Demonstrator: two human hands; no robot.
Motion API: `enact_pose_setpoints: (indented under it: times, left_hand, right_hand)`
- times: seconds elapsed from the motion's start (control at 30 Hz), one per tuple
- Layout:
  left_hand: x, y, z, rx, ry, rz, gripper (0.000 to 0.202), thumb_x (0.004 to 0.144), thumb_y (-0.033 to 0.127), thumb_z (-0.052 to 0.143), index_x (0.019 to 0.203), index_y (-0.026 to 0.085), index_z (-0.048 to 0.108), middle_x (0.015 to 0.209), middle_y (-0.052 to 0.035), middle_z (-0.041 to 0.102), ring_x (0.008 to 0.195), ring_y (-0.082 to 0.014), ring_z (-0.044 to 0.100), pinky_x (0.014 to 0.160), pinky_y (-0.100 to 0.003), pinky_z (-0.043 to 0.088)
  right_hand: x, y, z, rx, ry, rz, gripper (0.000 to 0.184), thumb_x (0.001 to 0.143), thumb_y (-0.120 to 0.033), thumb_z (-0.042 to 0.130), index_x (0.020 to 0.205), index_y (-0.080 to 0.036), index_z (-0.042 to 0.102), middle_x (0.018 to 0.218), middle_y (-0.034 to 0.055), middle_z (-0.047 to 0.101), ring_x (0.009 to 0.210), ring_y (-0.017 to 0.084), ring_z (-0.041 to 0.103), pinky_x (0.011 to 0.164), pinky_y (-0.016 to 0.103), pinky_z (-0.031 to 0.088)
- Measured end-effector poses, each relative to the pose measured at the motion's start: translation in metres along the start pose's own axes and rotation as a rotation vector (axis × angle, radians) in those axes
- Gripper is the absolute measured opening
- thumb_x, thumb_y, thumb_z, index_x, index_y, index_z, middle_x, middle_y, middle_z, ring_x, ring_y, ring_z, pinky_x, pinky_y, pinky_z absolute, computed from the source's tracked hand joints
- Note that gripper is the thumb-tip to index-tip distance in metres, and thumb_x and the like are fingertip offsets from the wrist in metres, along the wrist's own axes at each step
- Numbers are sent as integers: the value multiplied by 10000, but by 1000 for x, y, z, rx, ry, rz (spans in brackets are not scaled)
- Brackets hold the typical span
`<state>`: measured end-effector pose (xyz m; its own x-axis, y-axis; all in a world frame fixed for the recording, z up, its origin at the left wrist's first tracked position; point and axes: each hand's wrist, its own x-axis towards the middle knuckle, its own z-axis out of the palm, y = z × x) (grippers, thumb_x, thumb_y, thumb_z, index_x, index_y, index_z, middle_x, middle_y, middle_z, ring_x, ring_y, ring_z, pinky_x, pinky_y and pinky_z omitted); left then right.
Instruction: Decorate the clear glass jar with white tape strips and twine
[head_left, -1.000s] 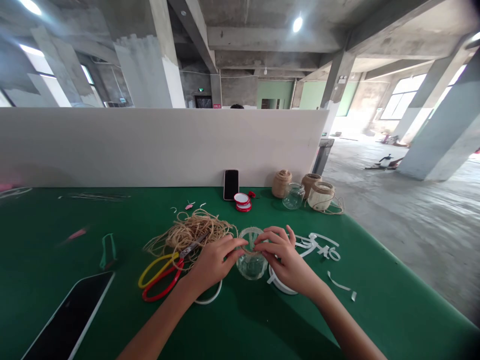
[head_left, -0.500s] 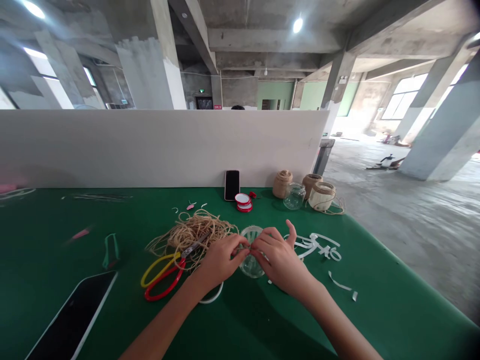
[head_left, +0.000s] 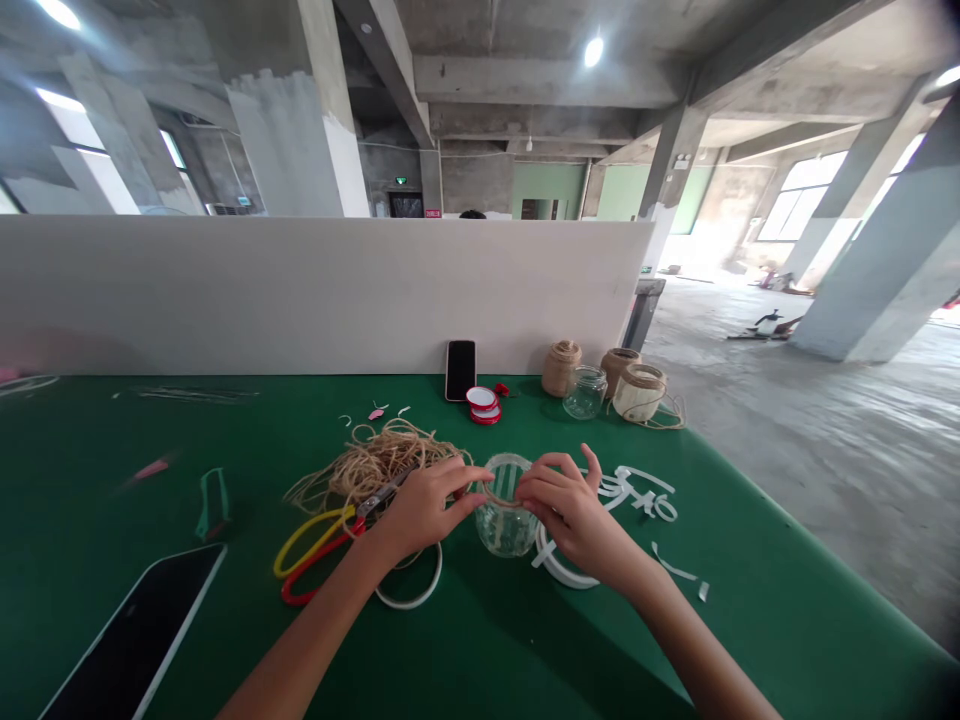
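A glass jar (head_left: 506,525) sits between the two hands, near the middle of the green table (head_left: 750,600). A thin string (head_left: 501,496) goes around its top. The left hand (head_left: 427,505) presses its fingertips (head_left: 484,497) on the jar's side. The right hand (head_left: 570,510) curls its fingers around the jar, and its thumb sticks up. A pile of twine (head_left: 379,462) and red and yellow scissors (head_left: 319,555) lie just left. Far off stand a clear jar (head_left: 585,393) and two jars wrapped in twine (head_left: 562,368).
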<state>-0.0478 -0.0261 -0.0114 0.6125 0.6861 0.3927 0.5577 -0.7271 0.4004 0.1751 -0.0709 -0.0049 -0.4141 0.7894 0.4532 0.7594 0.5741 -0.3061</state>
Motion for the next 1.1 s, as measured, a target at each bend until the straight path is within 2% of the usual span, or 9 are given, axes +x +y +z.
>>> enact_pose_setpoints:
  times: [0.1, 0.23, 0.37, 0.47, 0.67, 0.9, 1.1]
  left_hand:
    - [0, -3, 1, 30, 22, 26, 304, 919, 391, 401, 1119, 253, 582, 856, -26, 593, 708, -122, 558, 657, -217, 432]
    - [1, -3, 4, 61, 56, 48, 281, 921, 372, 405, 1063, 239, 609, 861, -30, 596, 719, -121, 570, 650, -212, 426]
    - [3, -2, 8, 61, 75, 52, 262, 922, 360, 407, 1022, 222, 605, 836, -22, 596, 670, -111, 556, 644, -216, 422]
    - [3, -1, 10, 62, 83, 52, 241, 917, 349, 421, 1015, 211, 592, 851, -25, 603, 701, -122, 566, 660, -221, 425]
    - [0, 0, 8, 79, 50, 44, 256, 910, 358, 436, 1090, 232, 568, 859, -16, 603, 716, -123, 575, 669, -221, 433]
    - [-3, -5, 6, 91, 64, 48, 270, 906, 368, 440, 1089, 224, 576, 811, -14, 591, 707, -126, 567, 648, -218, 427]
    - [-4, -11, 8, 97, 103, 99, 261, 919, 363, 425, 1046, 214, 597, 865, -24, 616, 727, -121, 583, 642, -213, 426]
  right_hand:
    - [-1, 2, 1, -34, 10, -15, 217, 852, -119, 432, 851, -255, 601, 937, -1, 660, 1058, 198, 502, 1030, 590, -11]
    - [-2, 2, 0, -61, 27, -22, 216, 855, -131, 422, 842, -251, 601, 922, 4, 660, 1074, 205, 501, 1022, 603, -60]
    - [2, -7, -1, -75, 54, 4, 165, 881, -231, 437, 885, -254, 601, 947, 17, 648, 1053, 211, 504, 1023, 605, -55]
    - [7, -17, 4, -103, 55, 11, 125, 878, -289, 478, 872, -250, 596, 922, 9, 645, 1018, 208, 514, 1030, 597, -62]
    - [10, -27, 10, -107, 39, 3, 198, 878, -154, 416, 809, -224, 588, 866, 14, 646, 968, 192, 527, 1017, 605, -99]
    - [6, -9, 3, 52, -29, -1, 247, 857, -86, 393, 856, -240, 585, 916, 13, 650, 1031, 193, 499, 1013, 599, -108]
    - [8, 0, 8, 79, -4, 10, 242, 851, -84, 417, 876, -256, 585, 949, -6, 649, 1109, 195, 456, 1010, 585, -120]
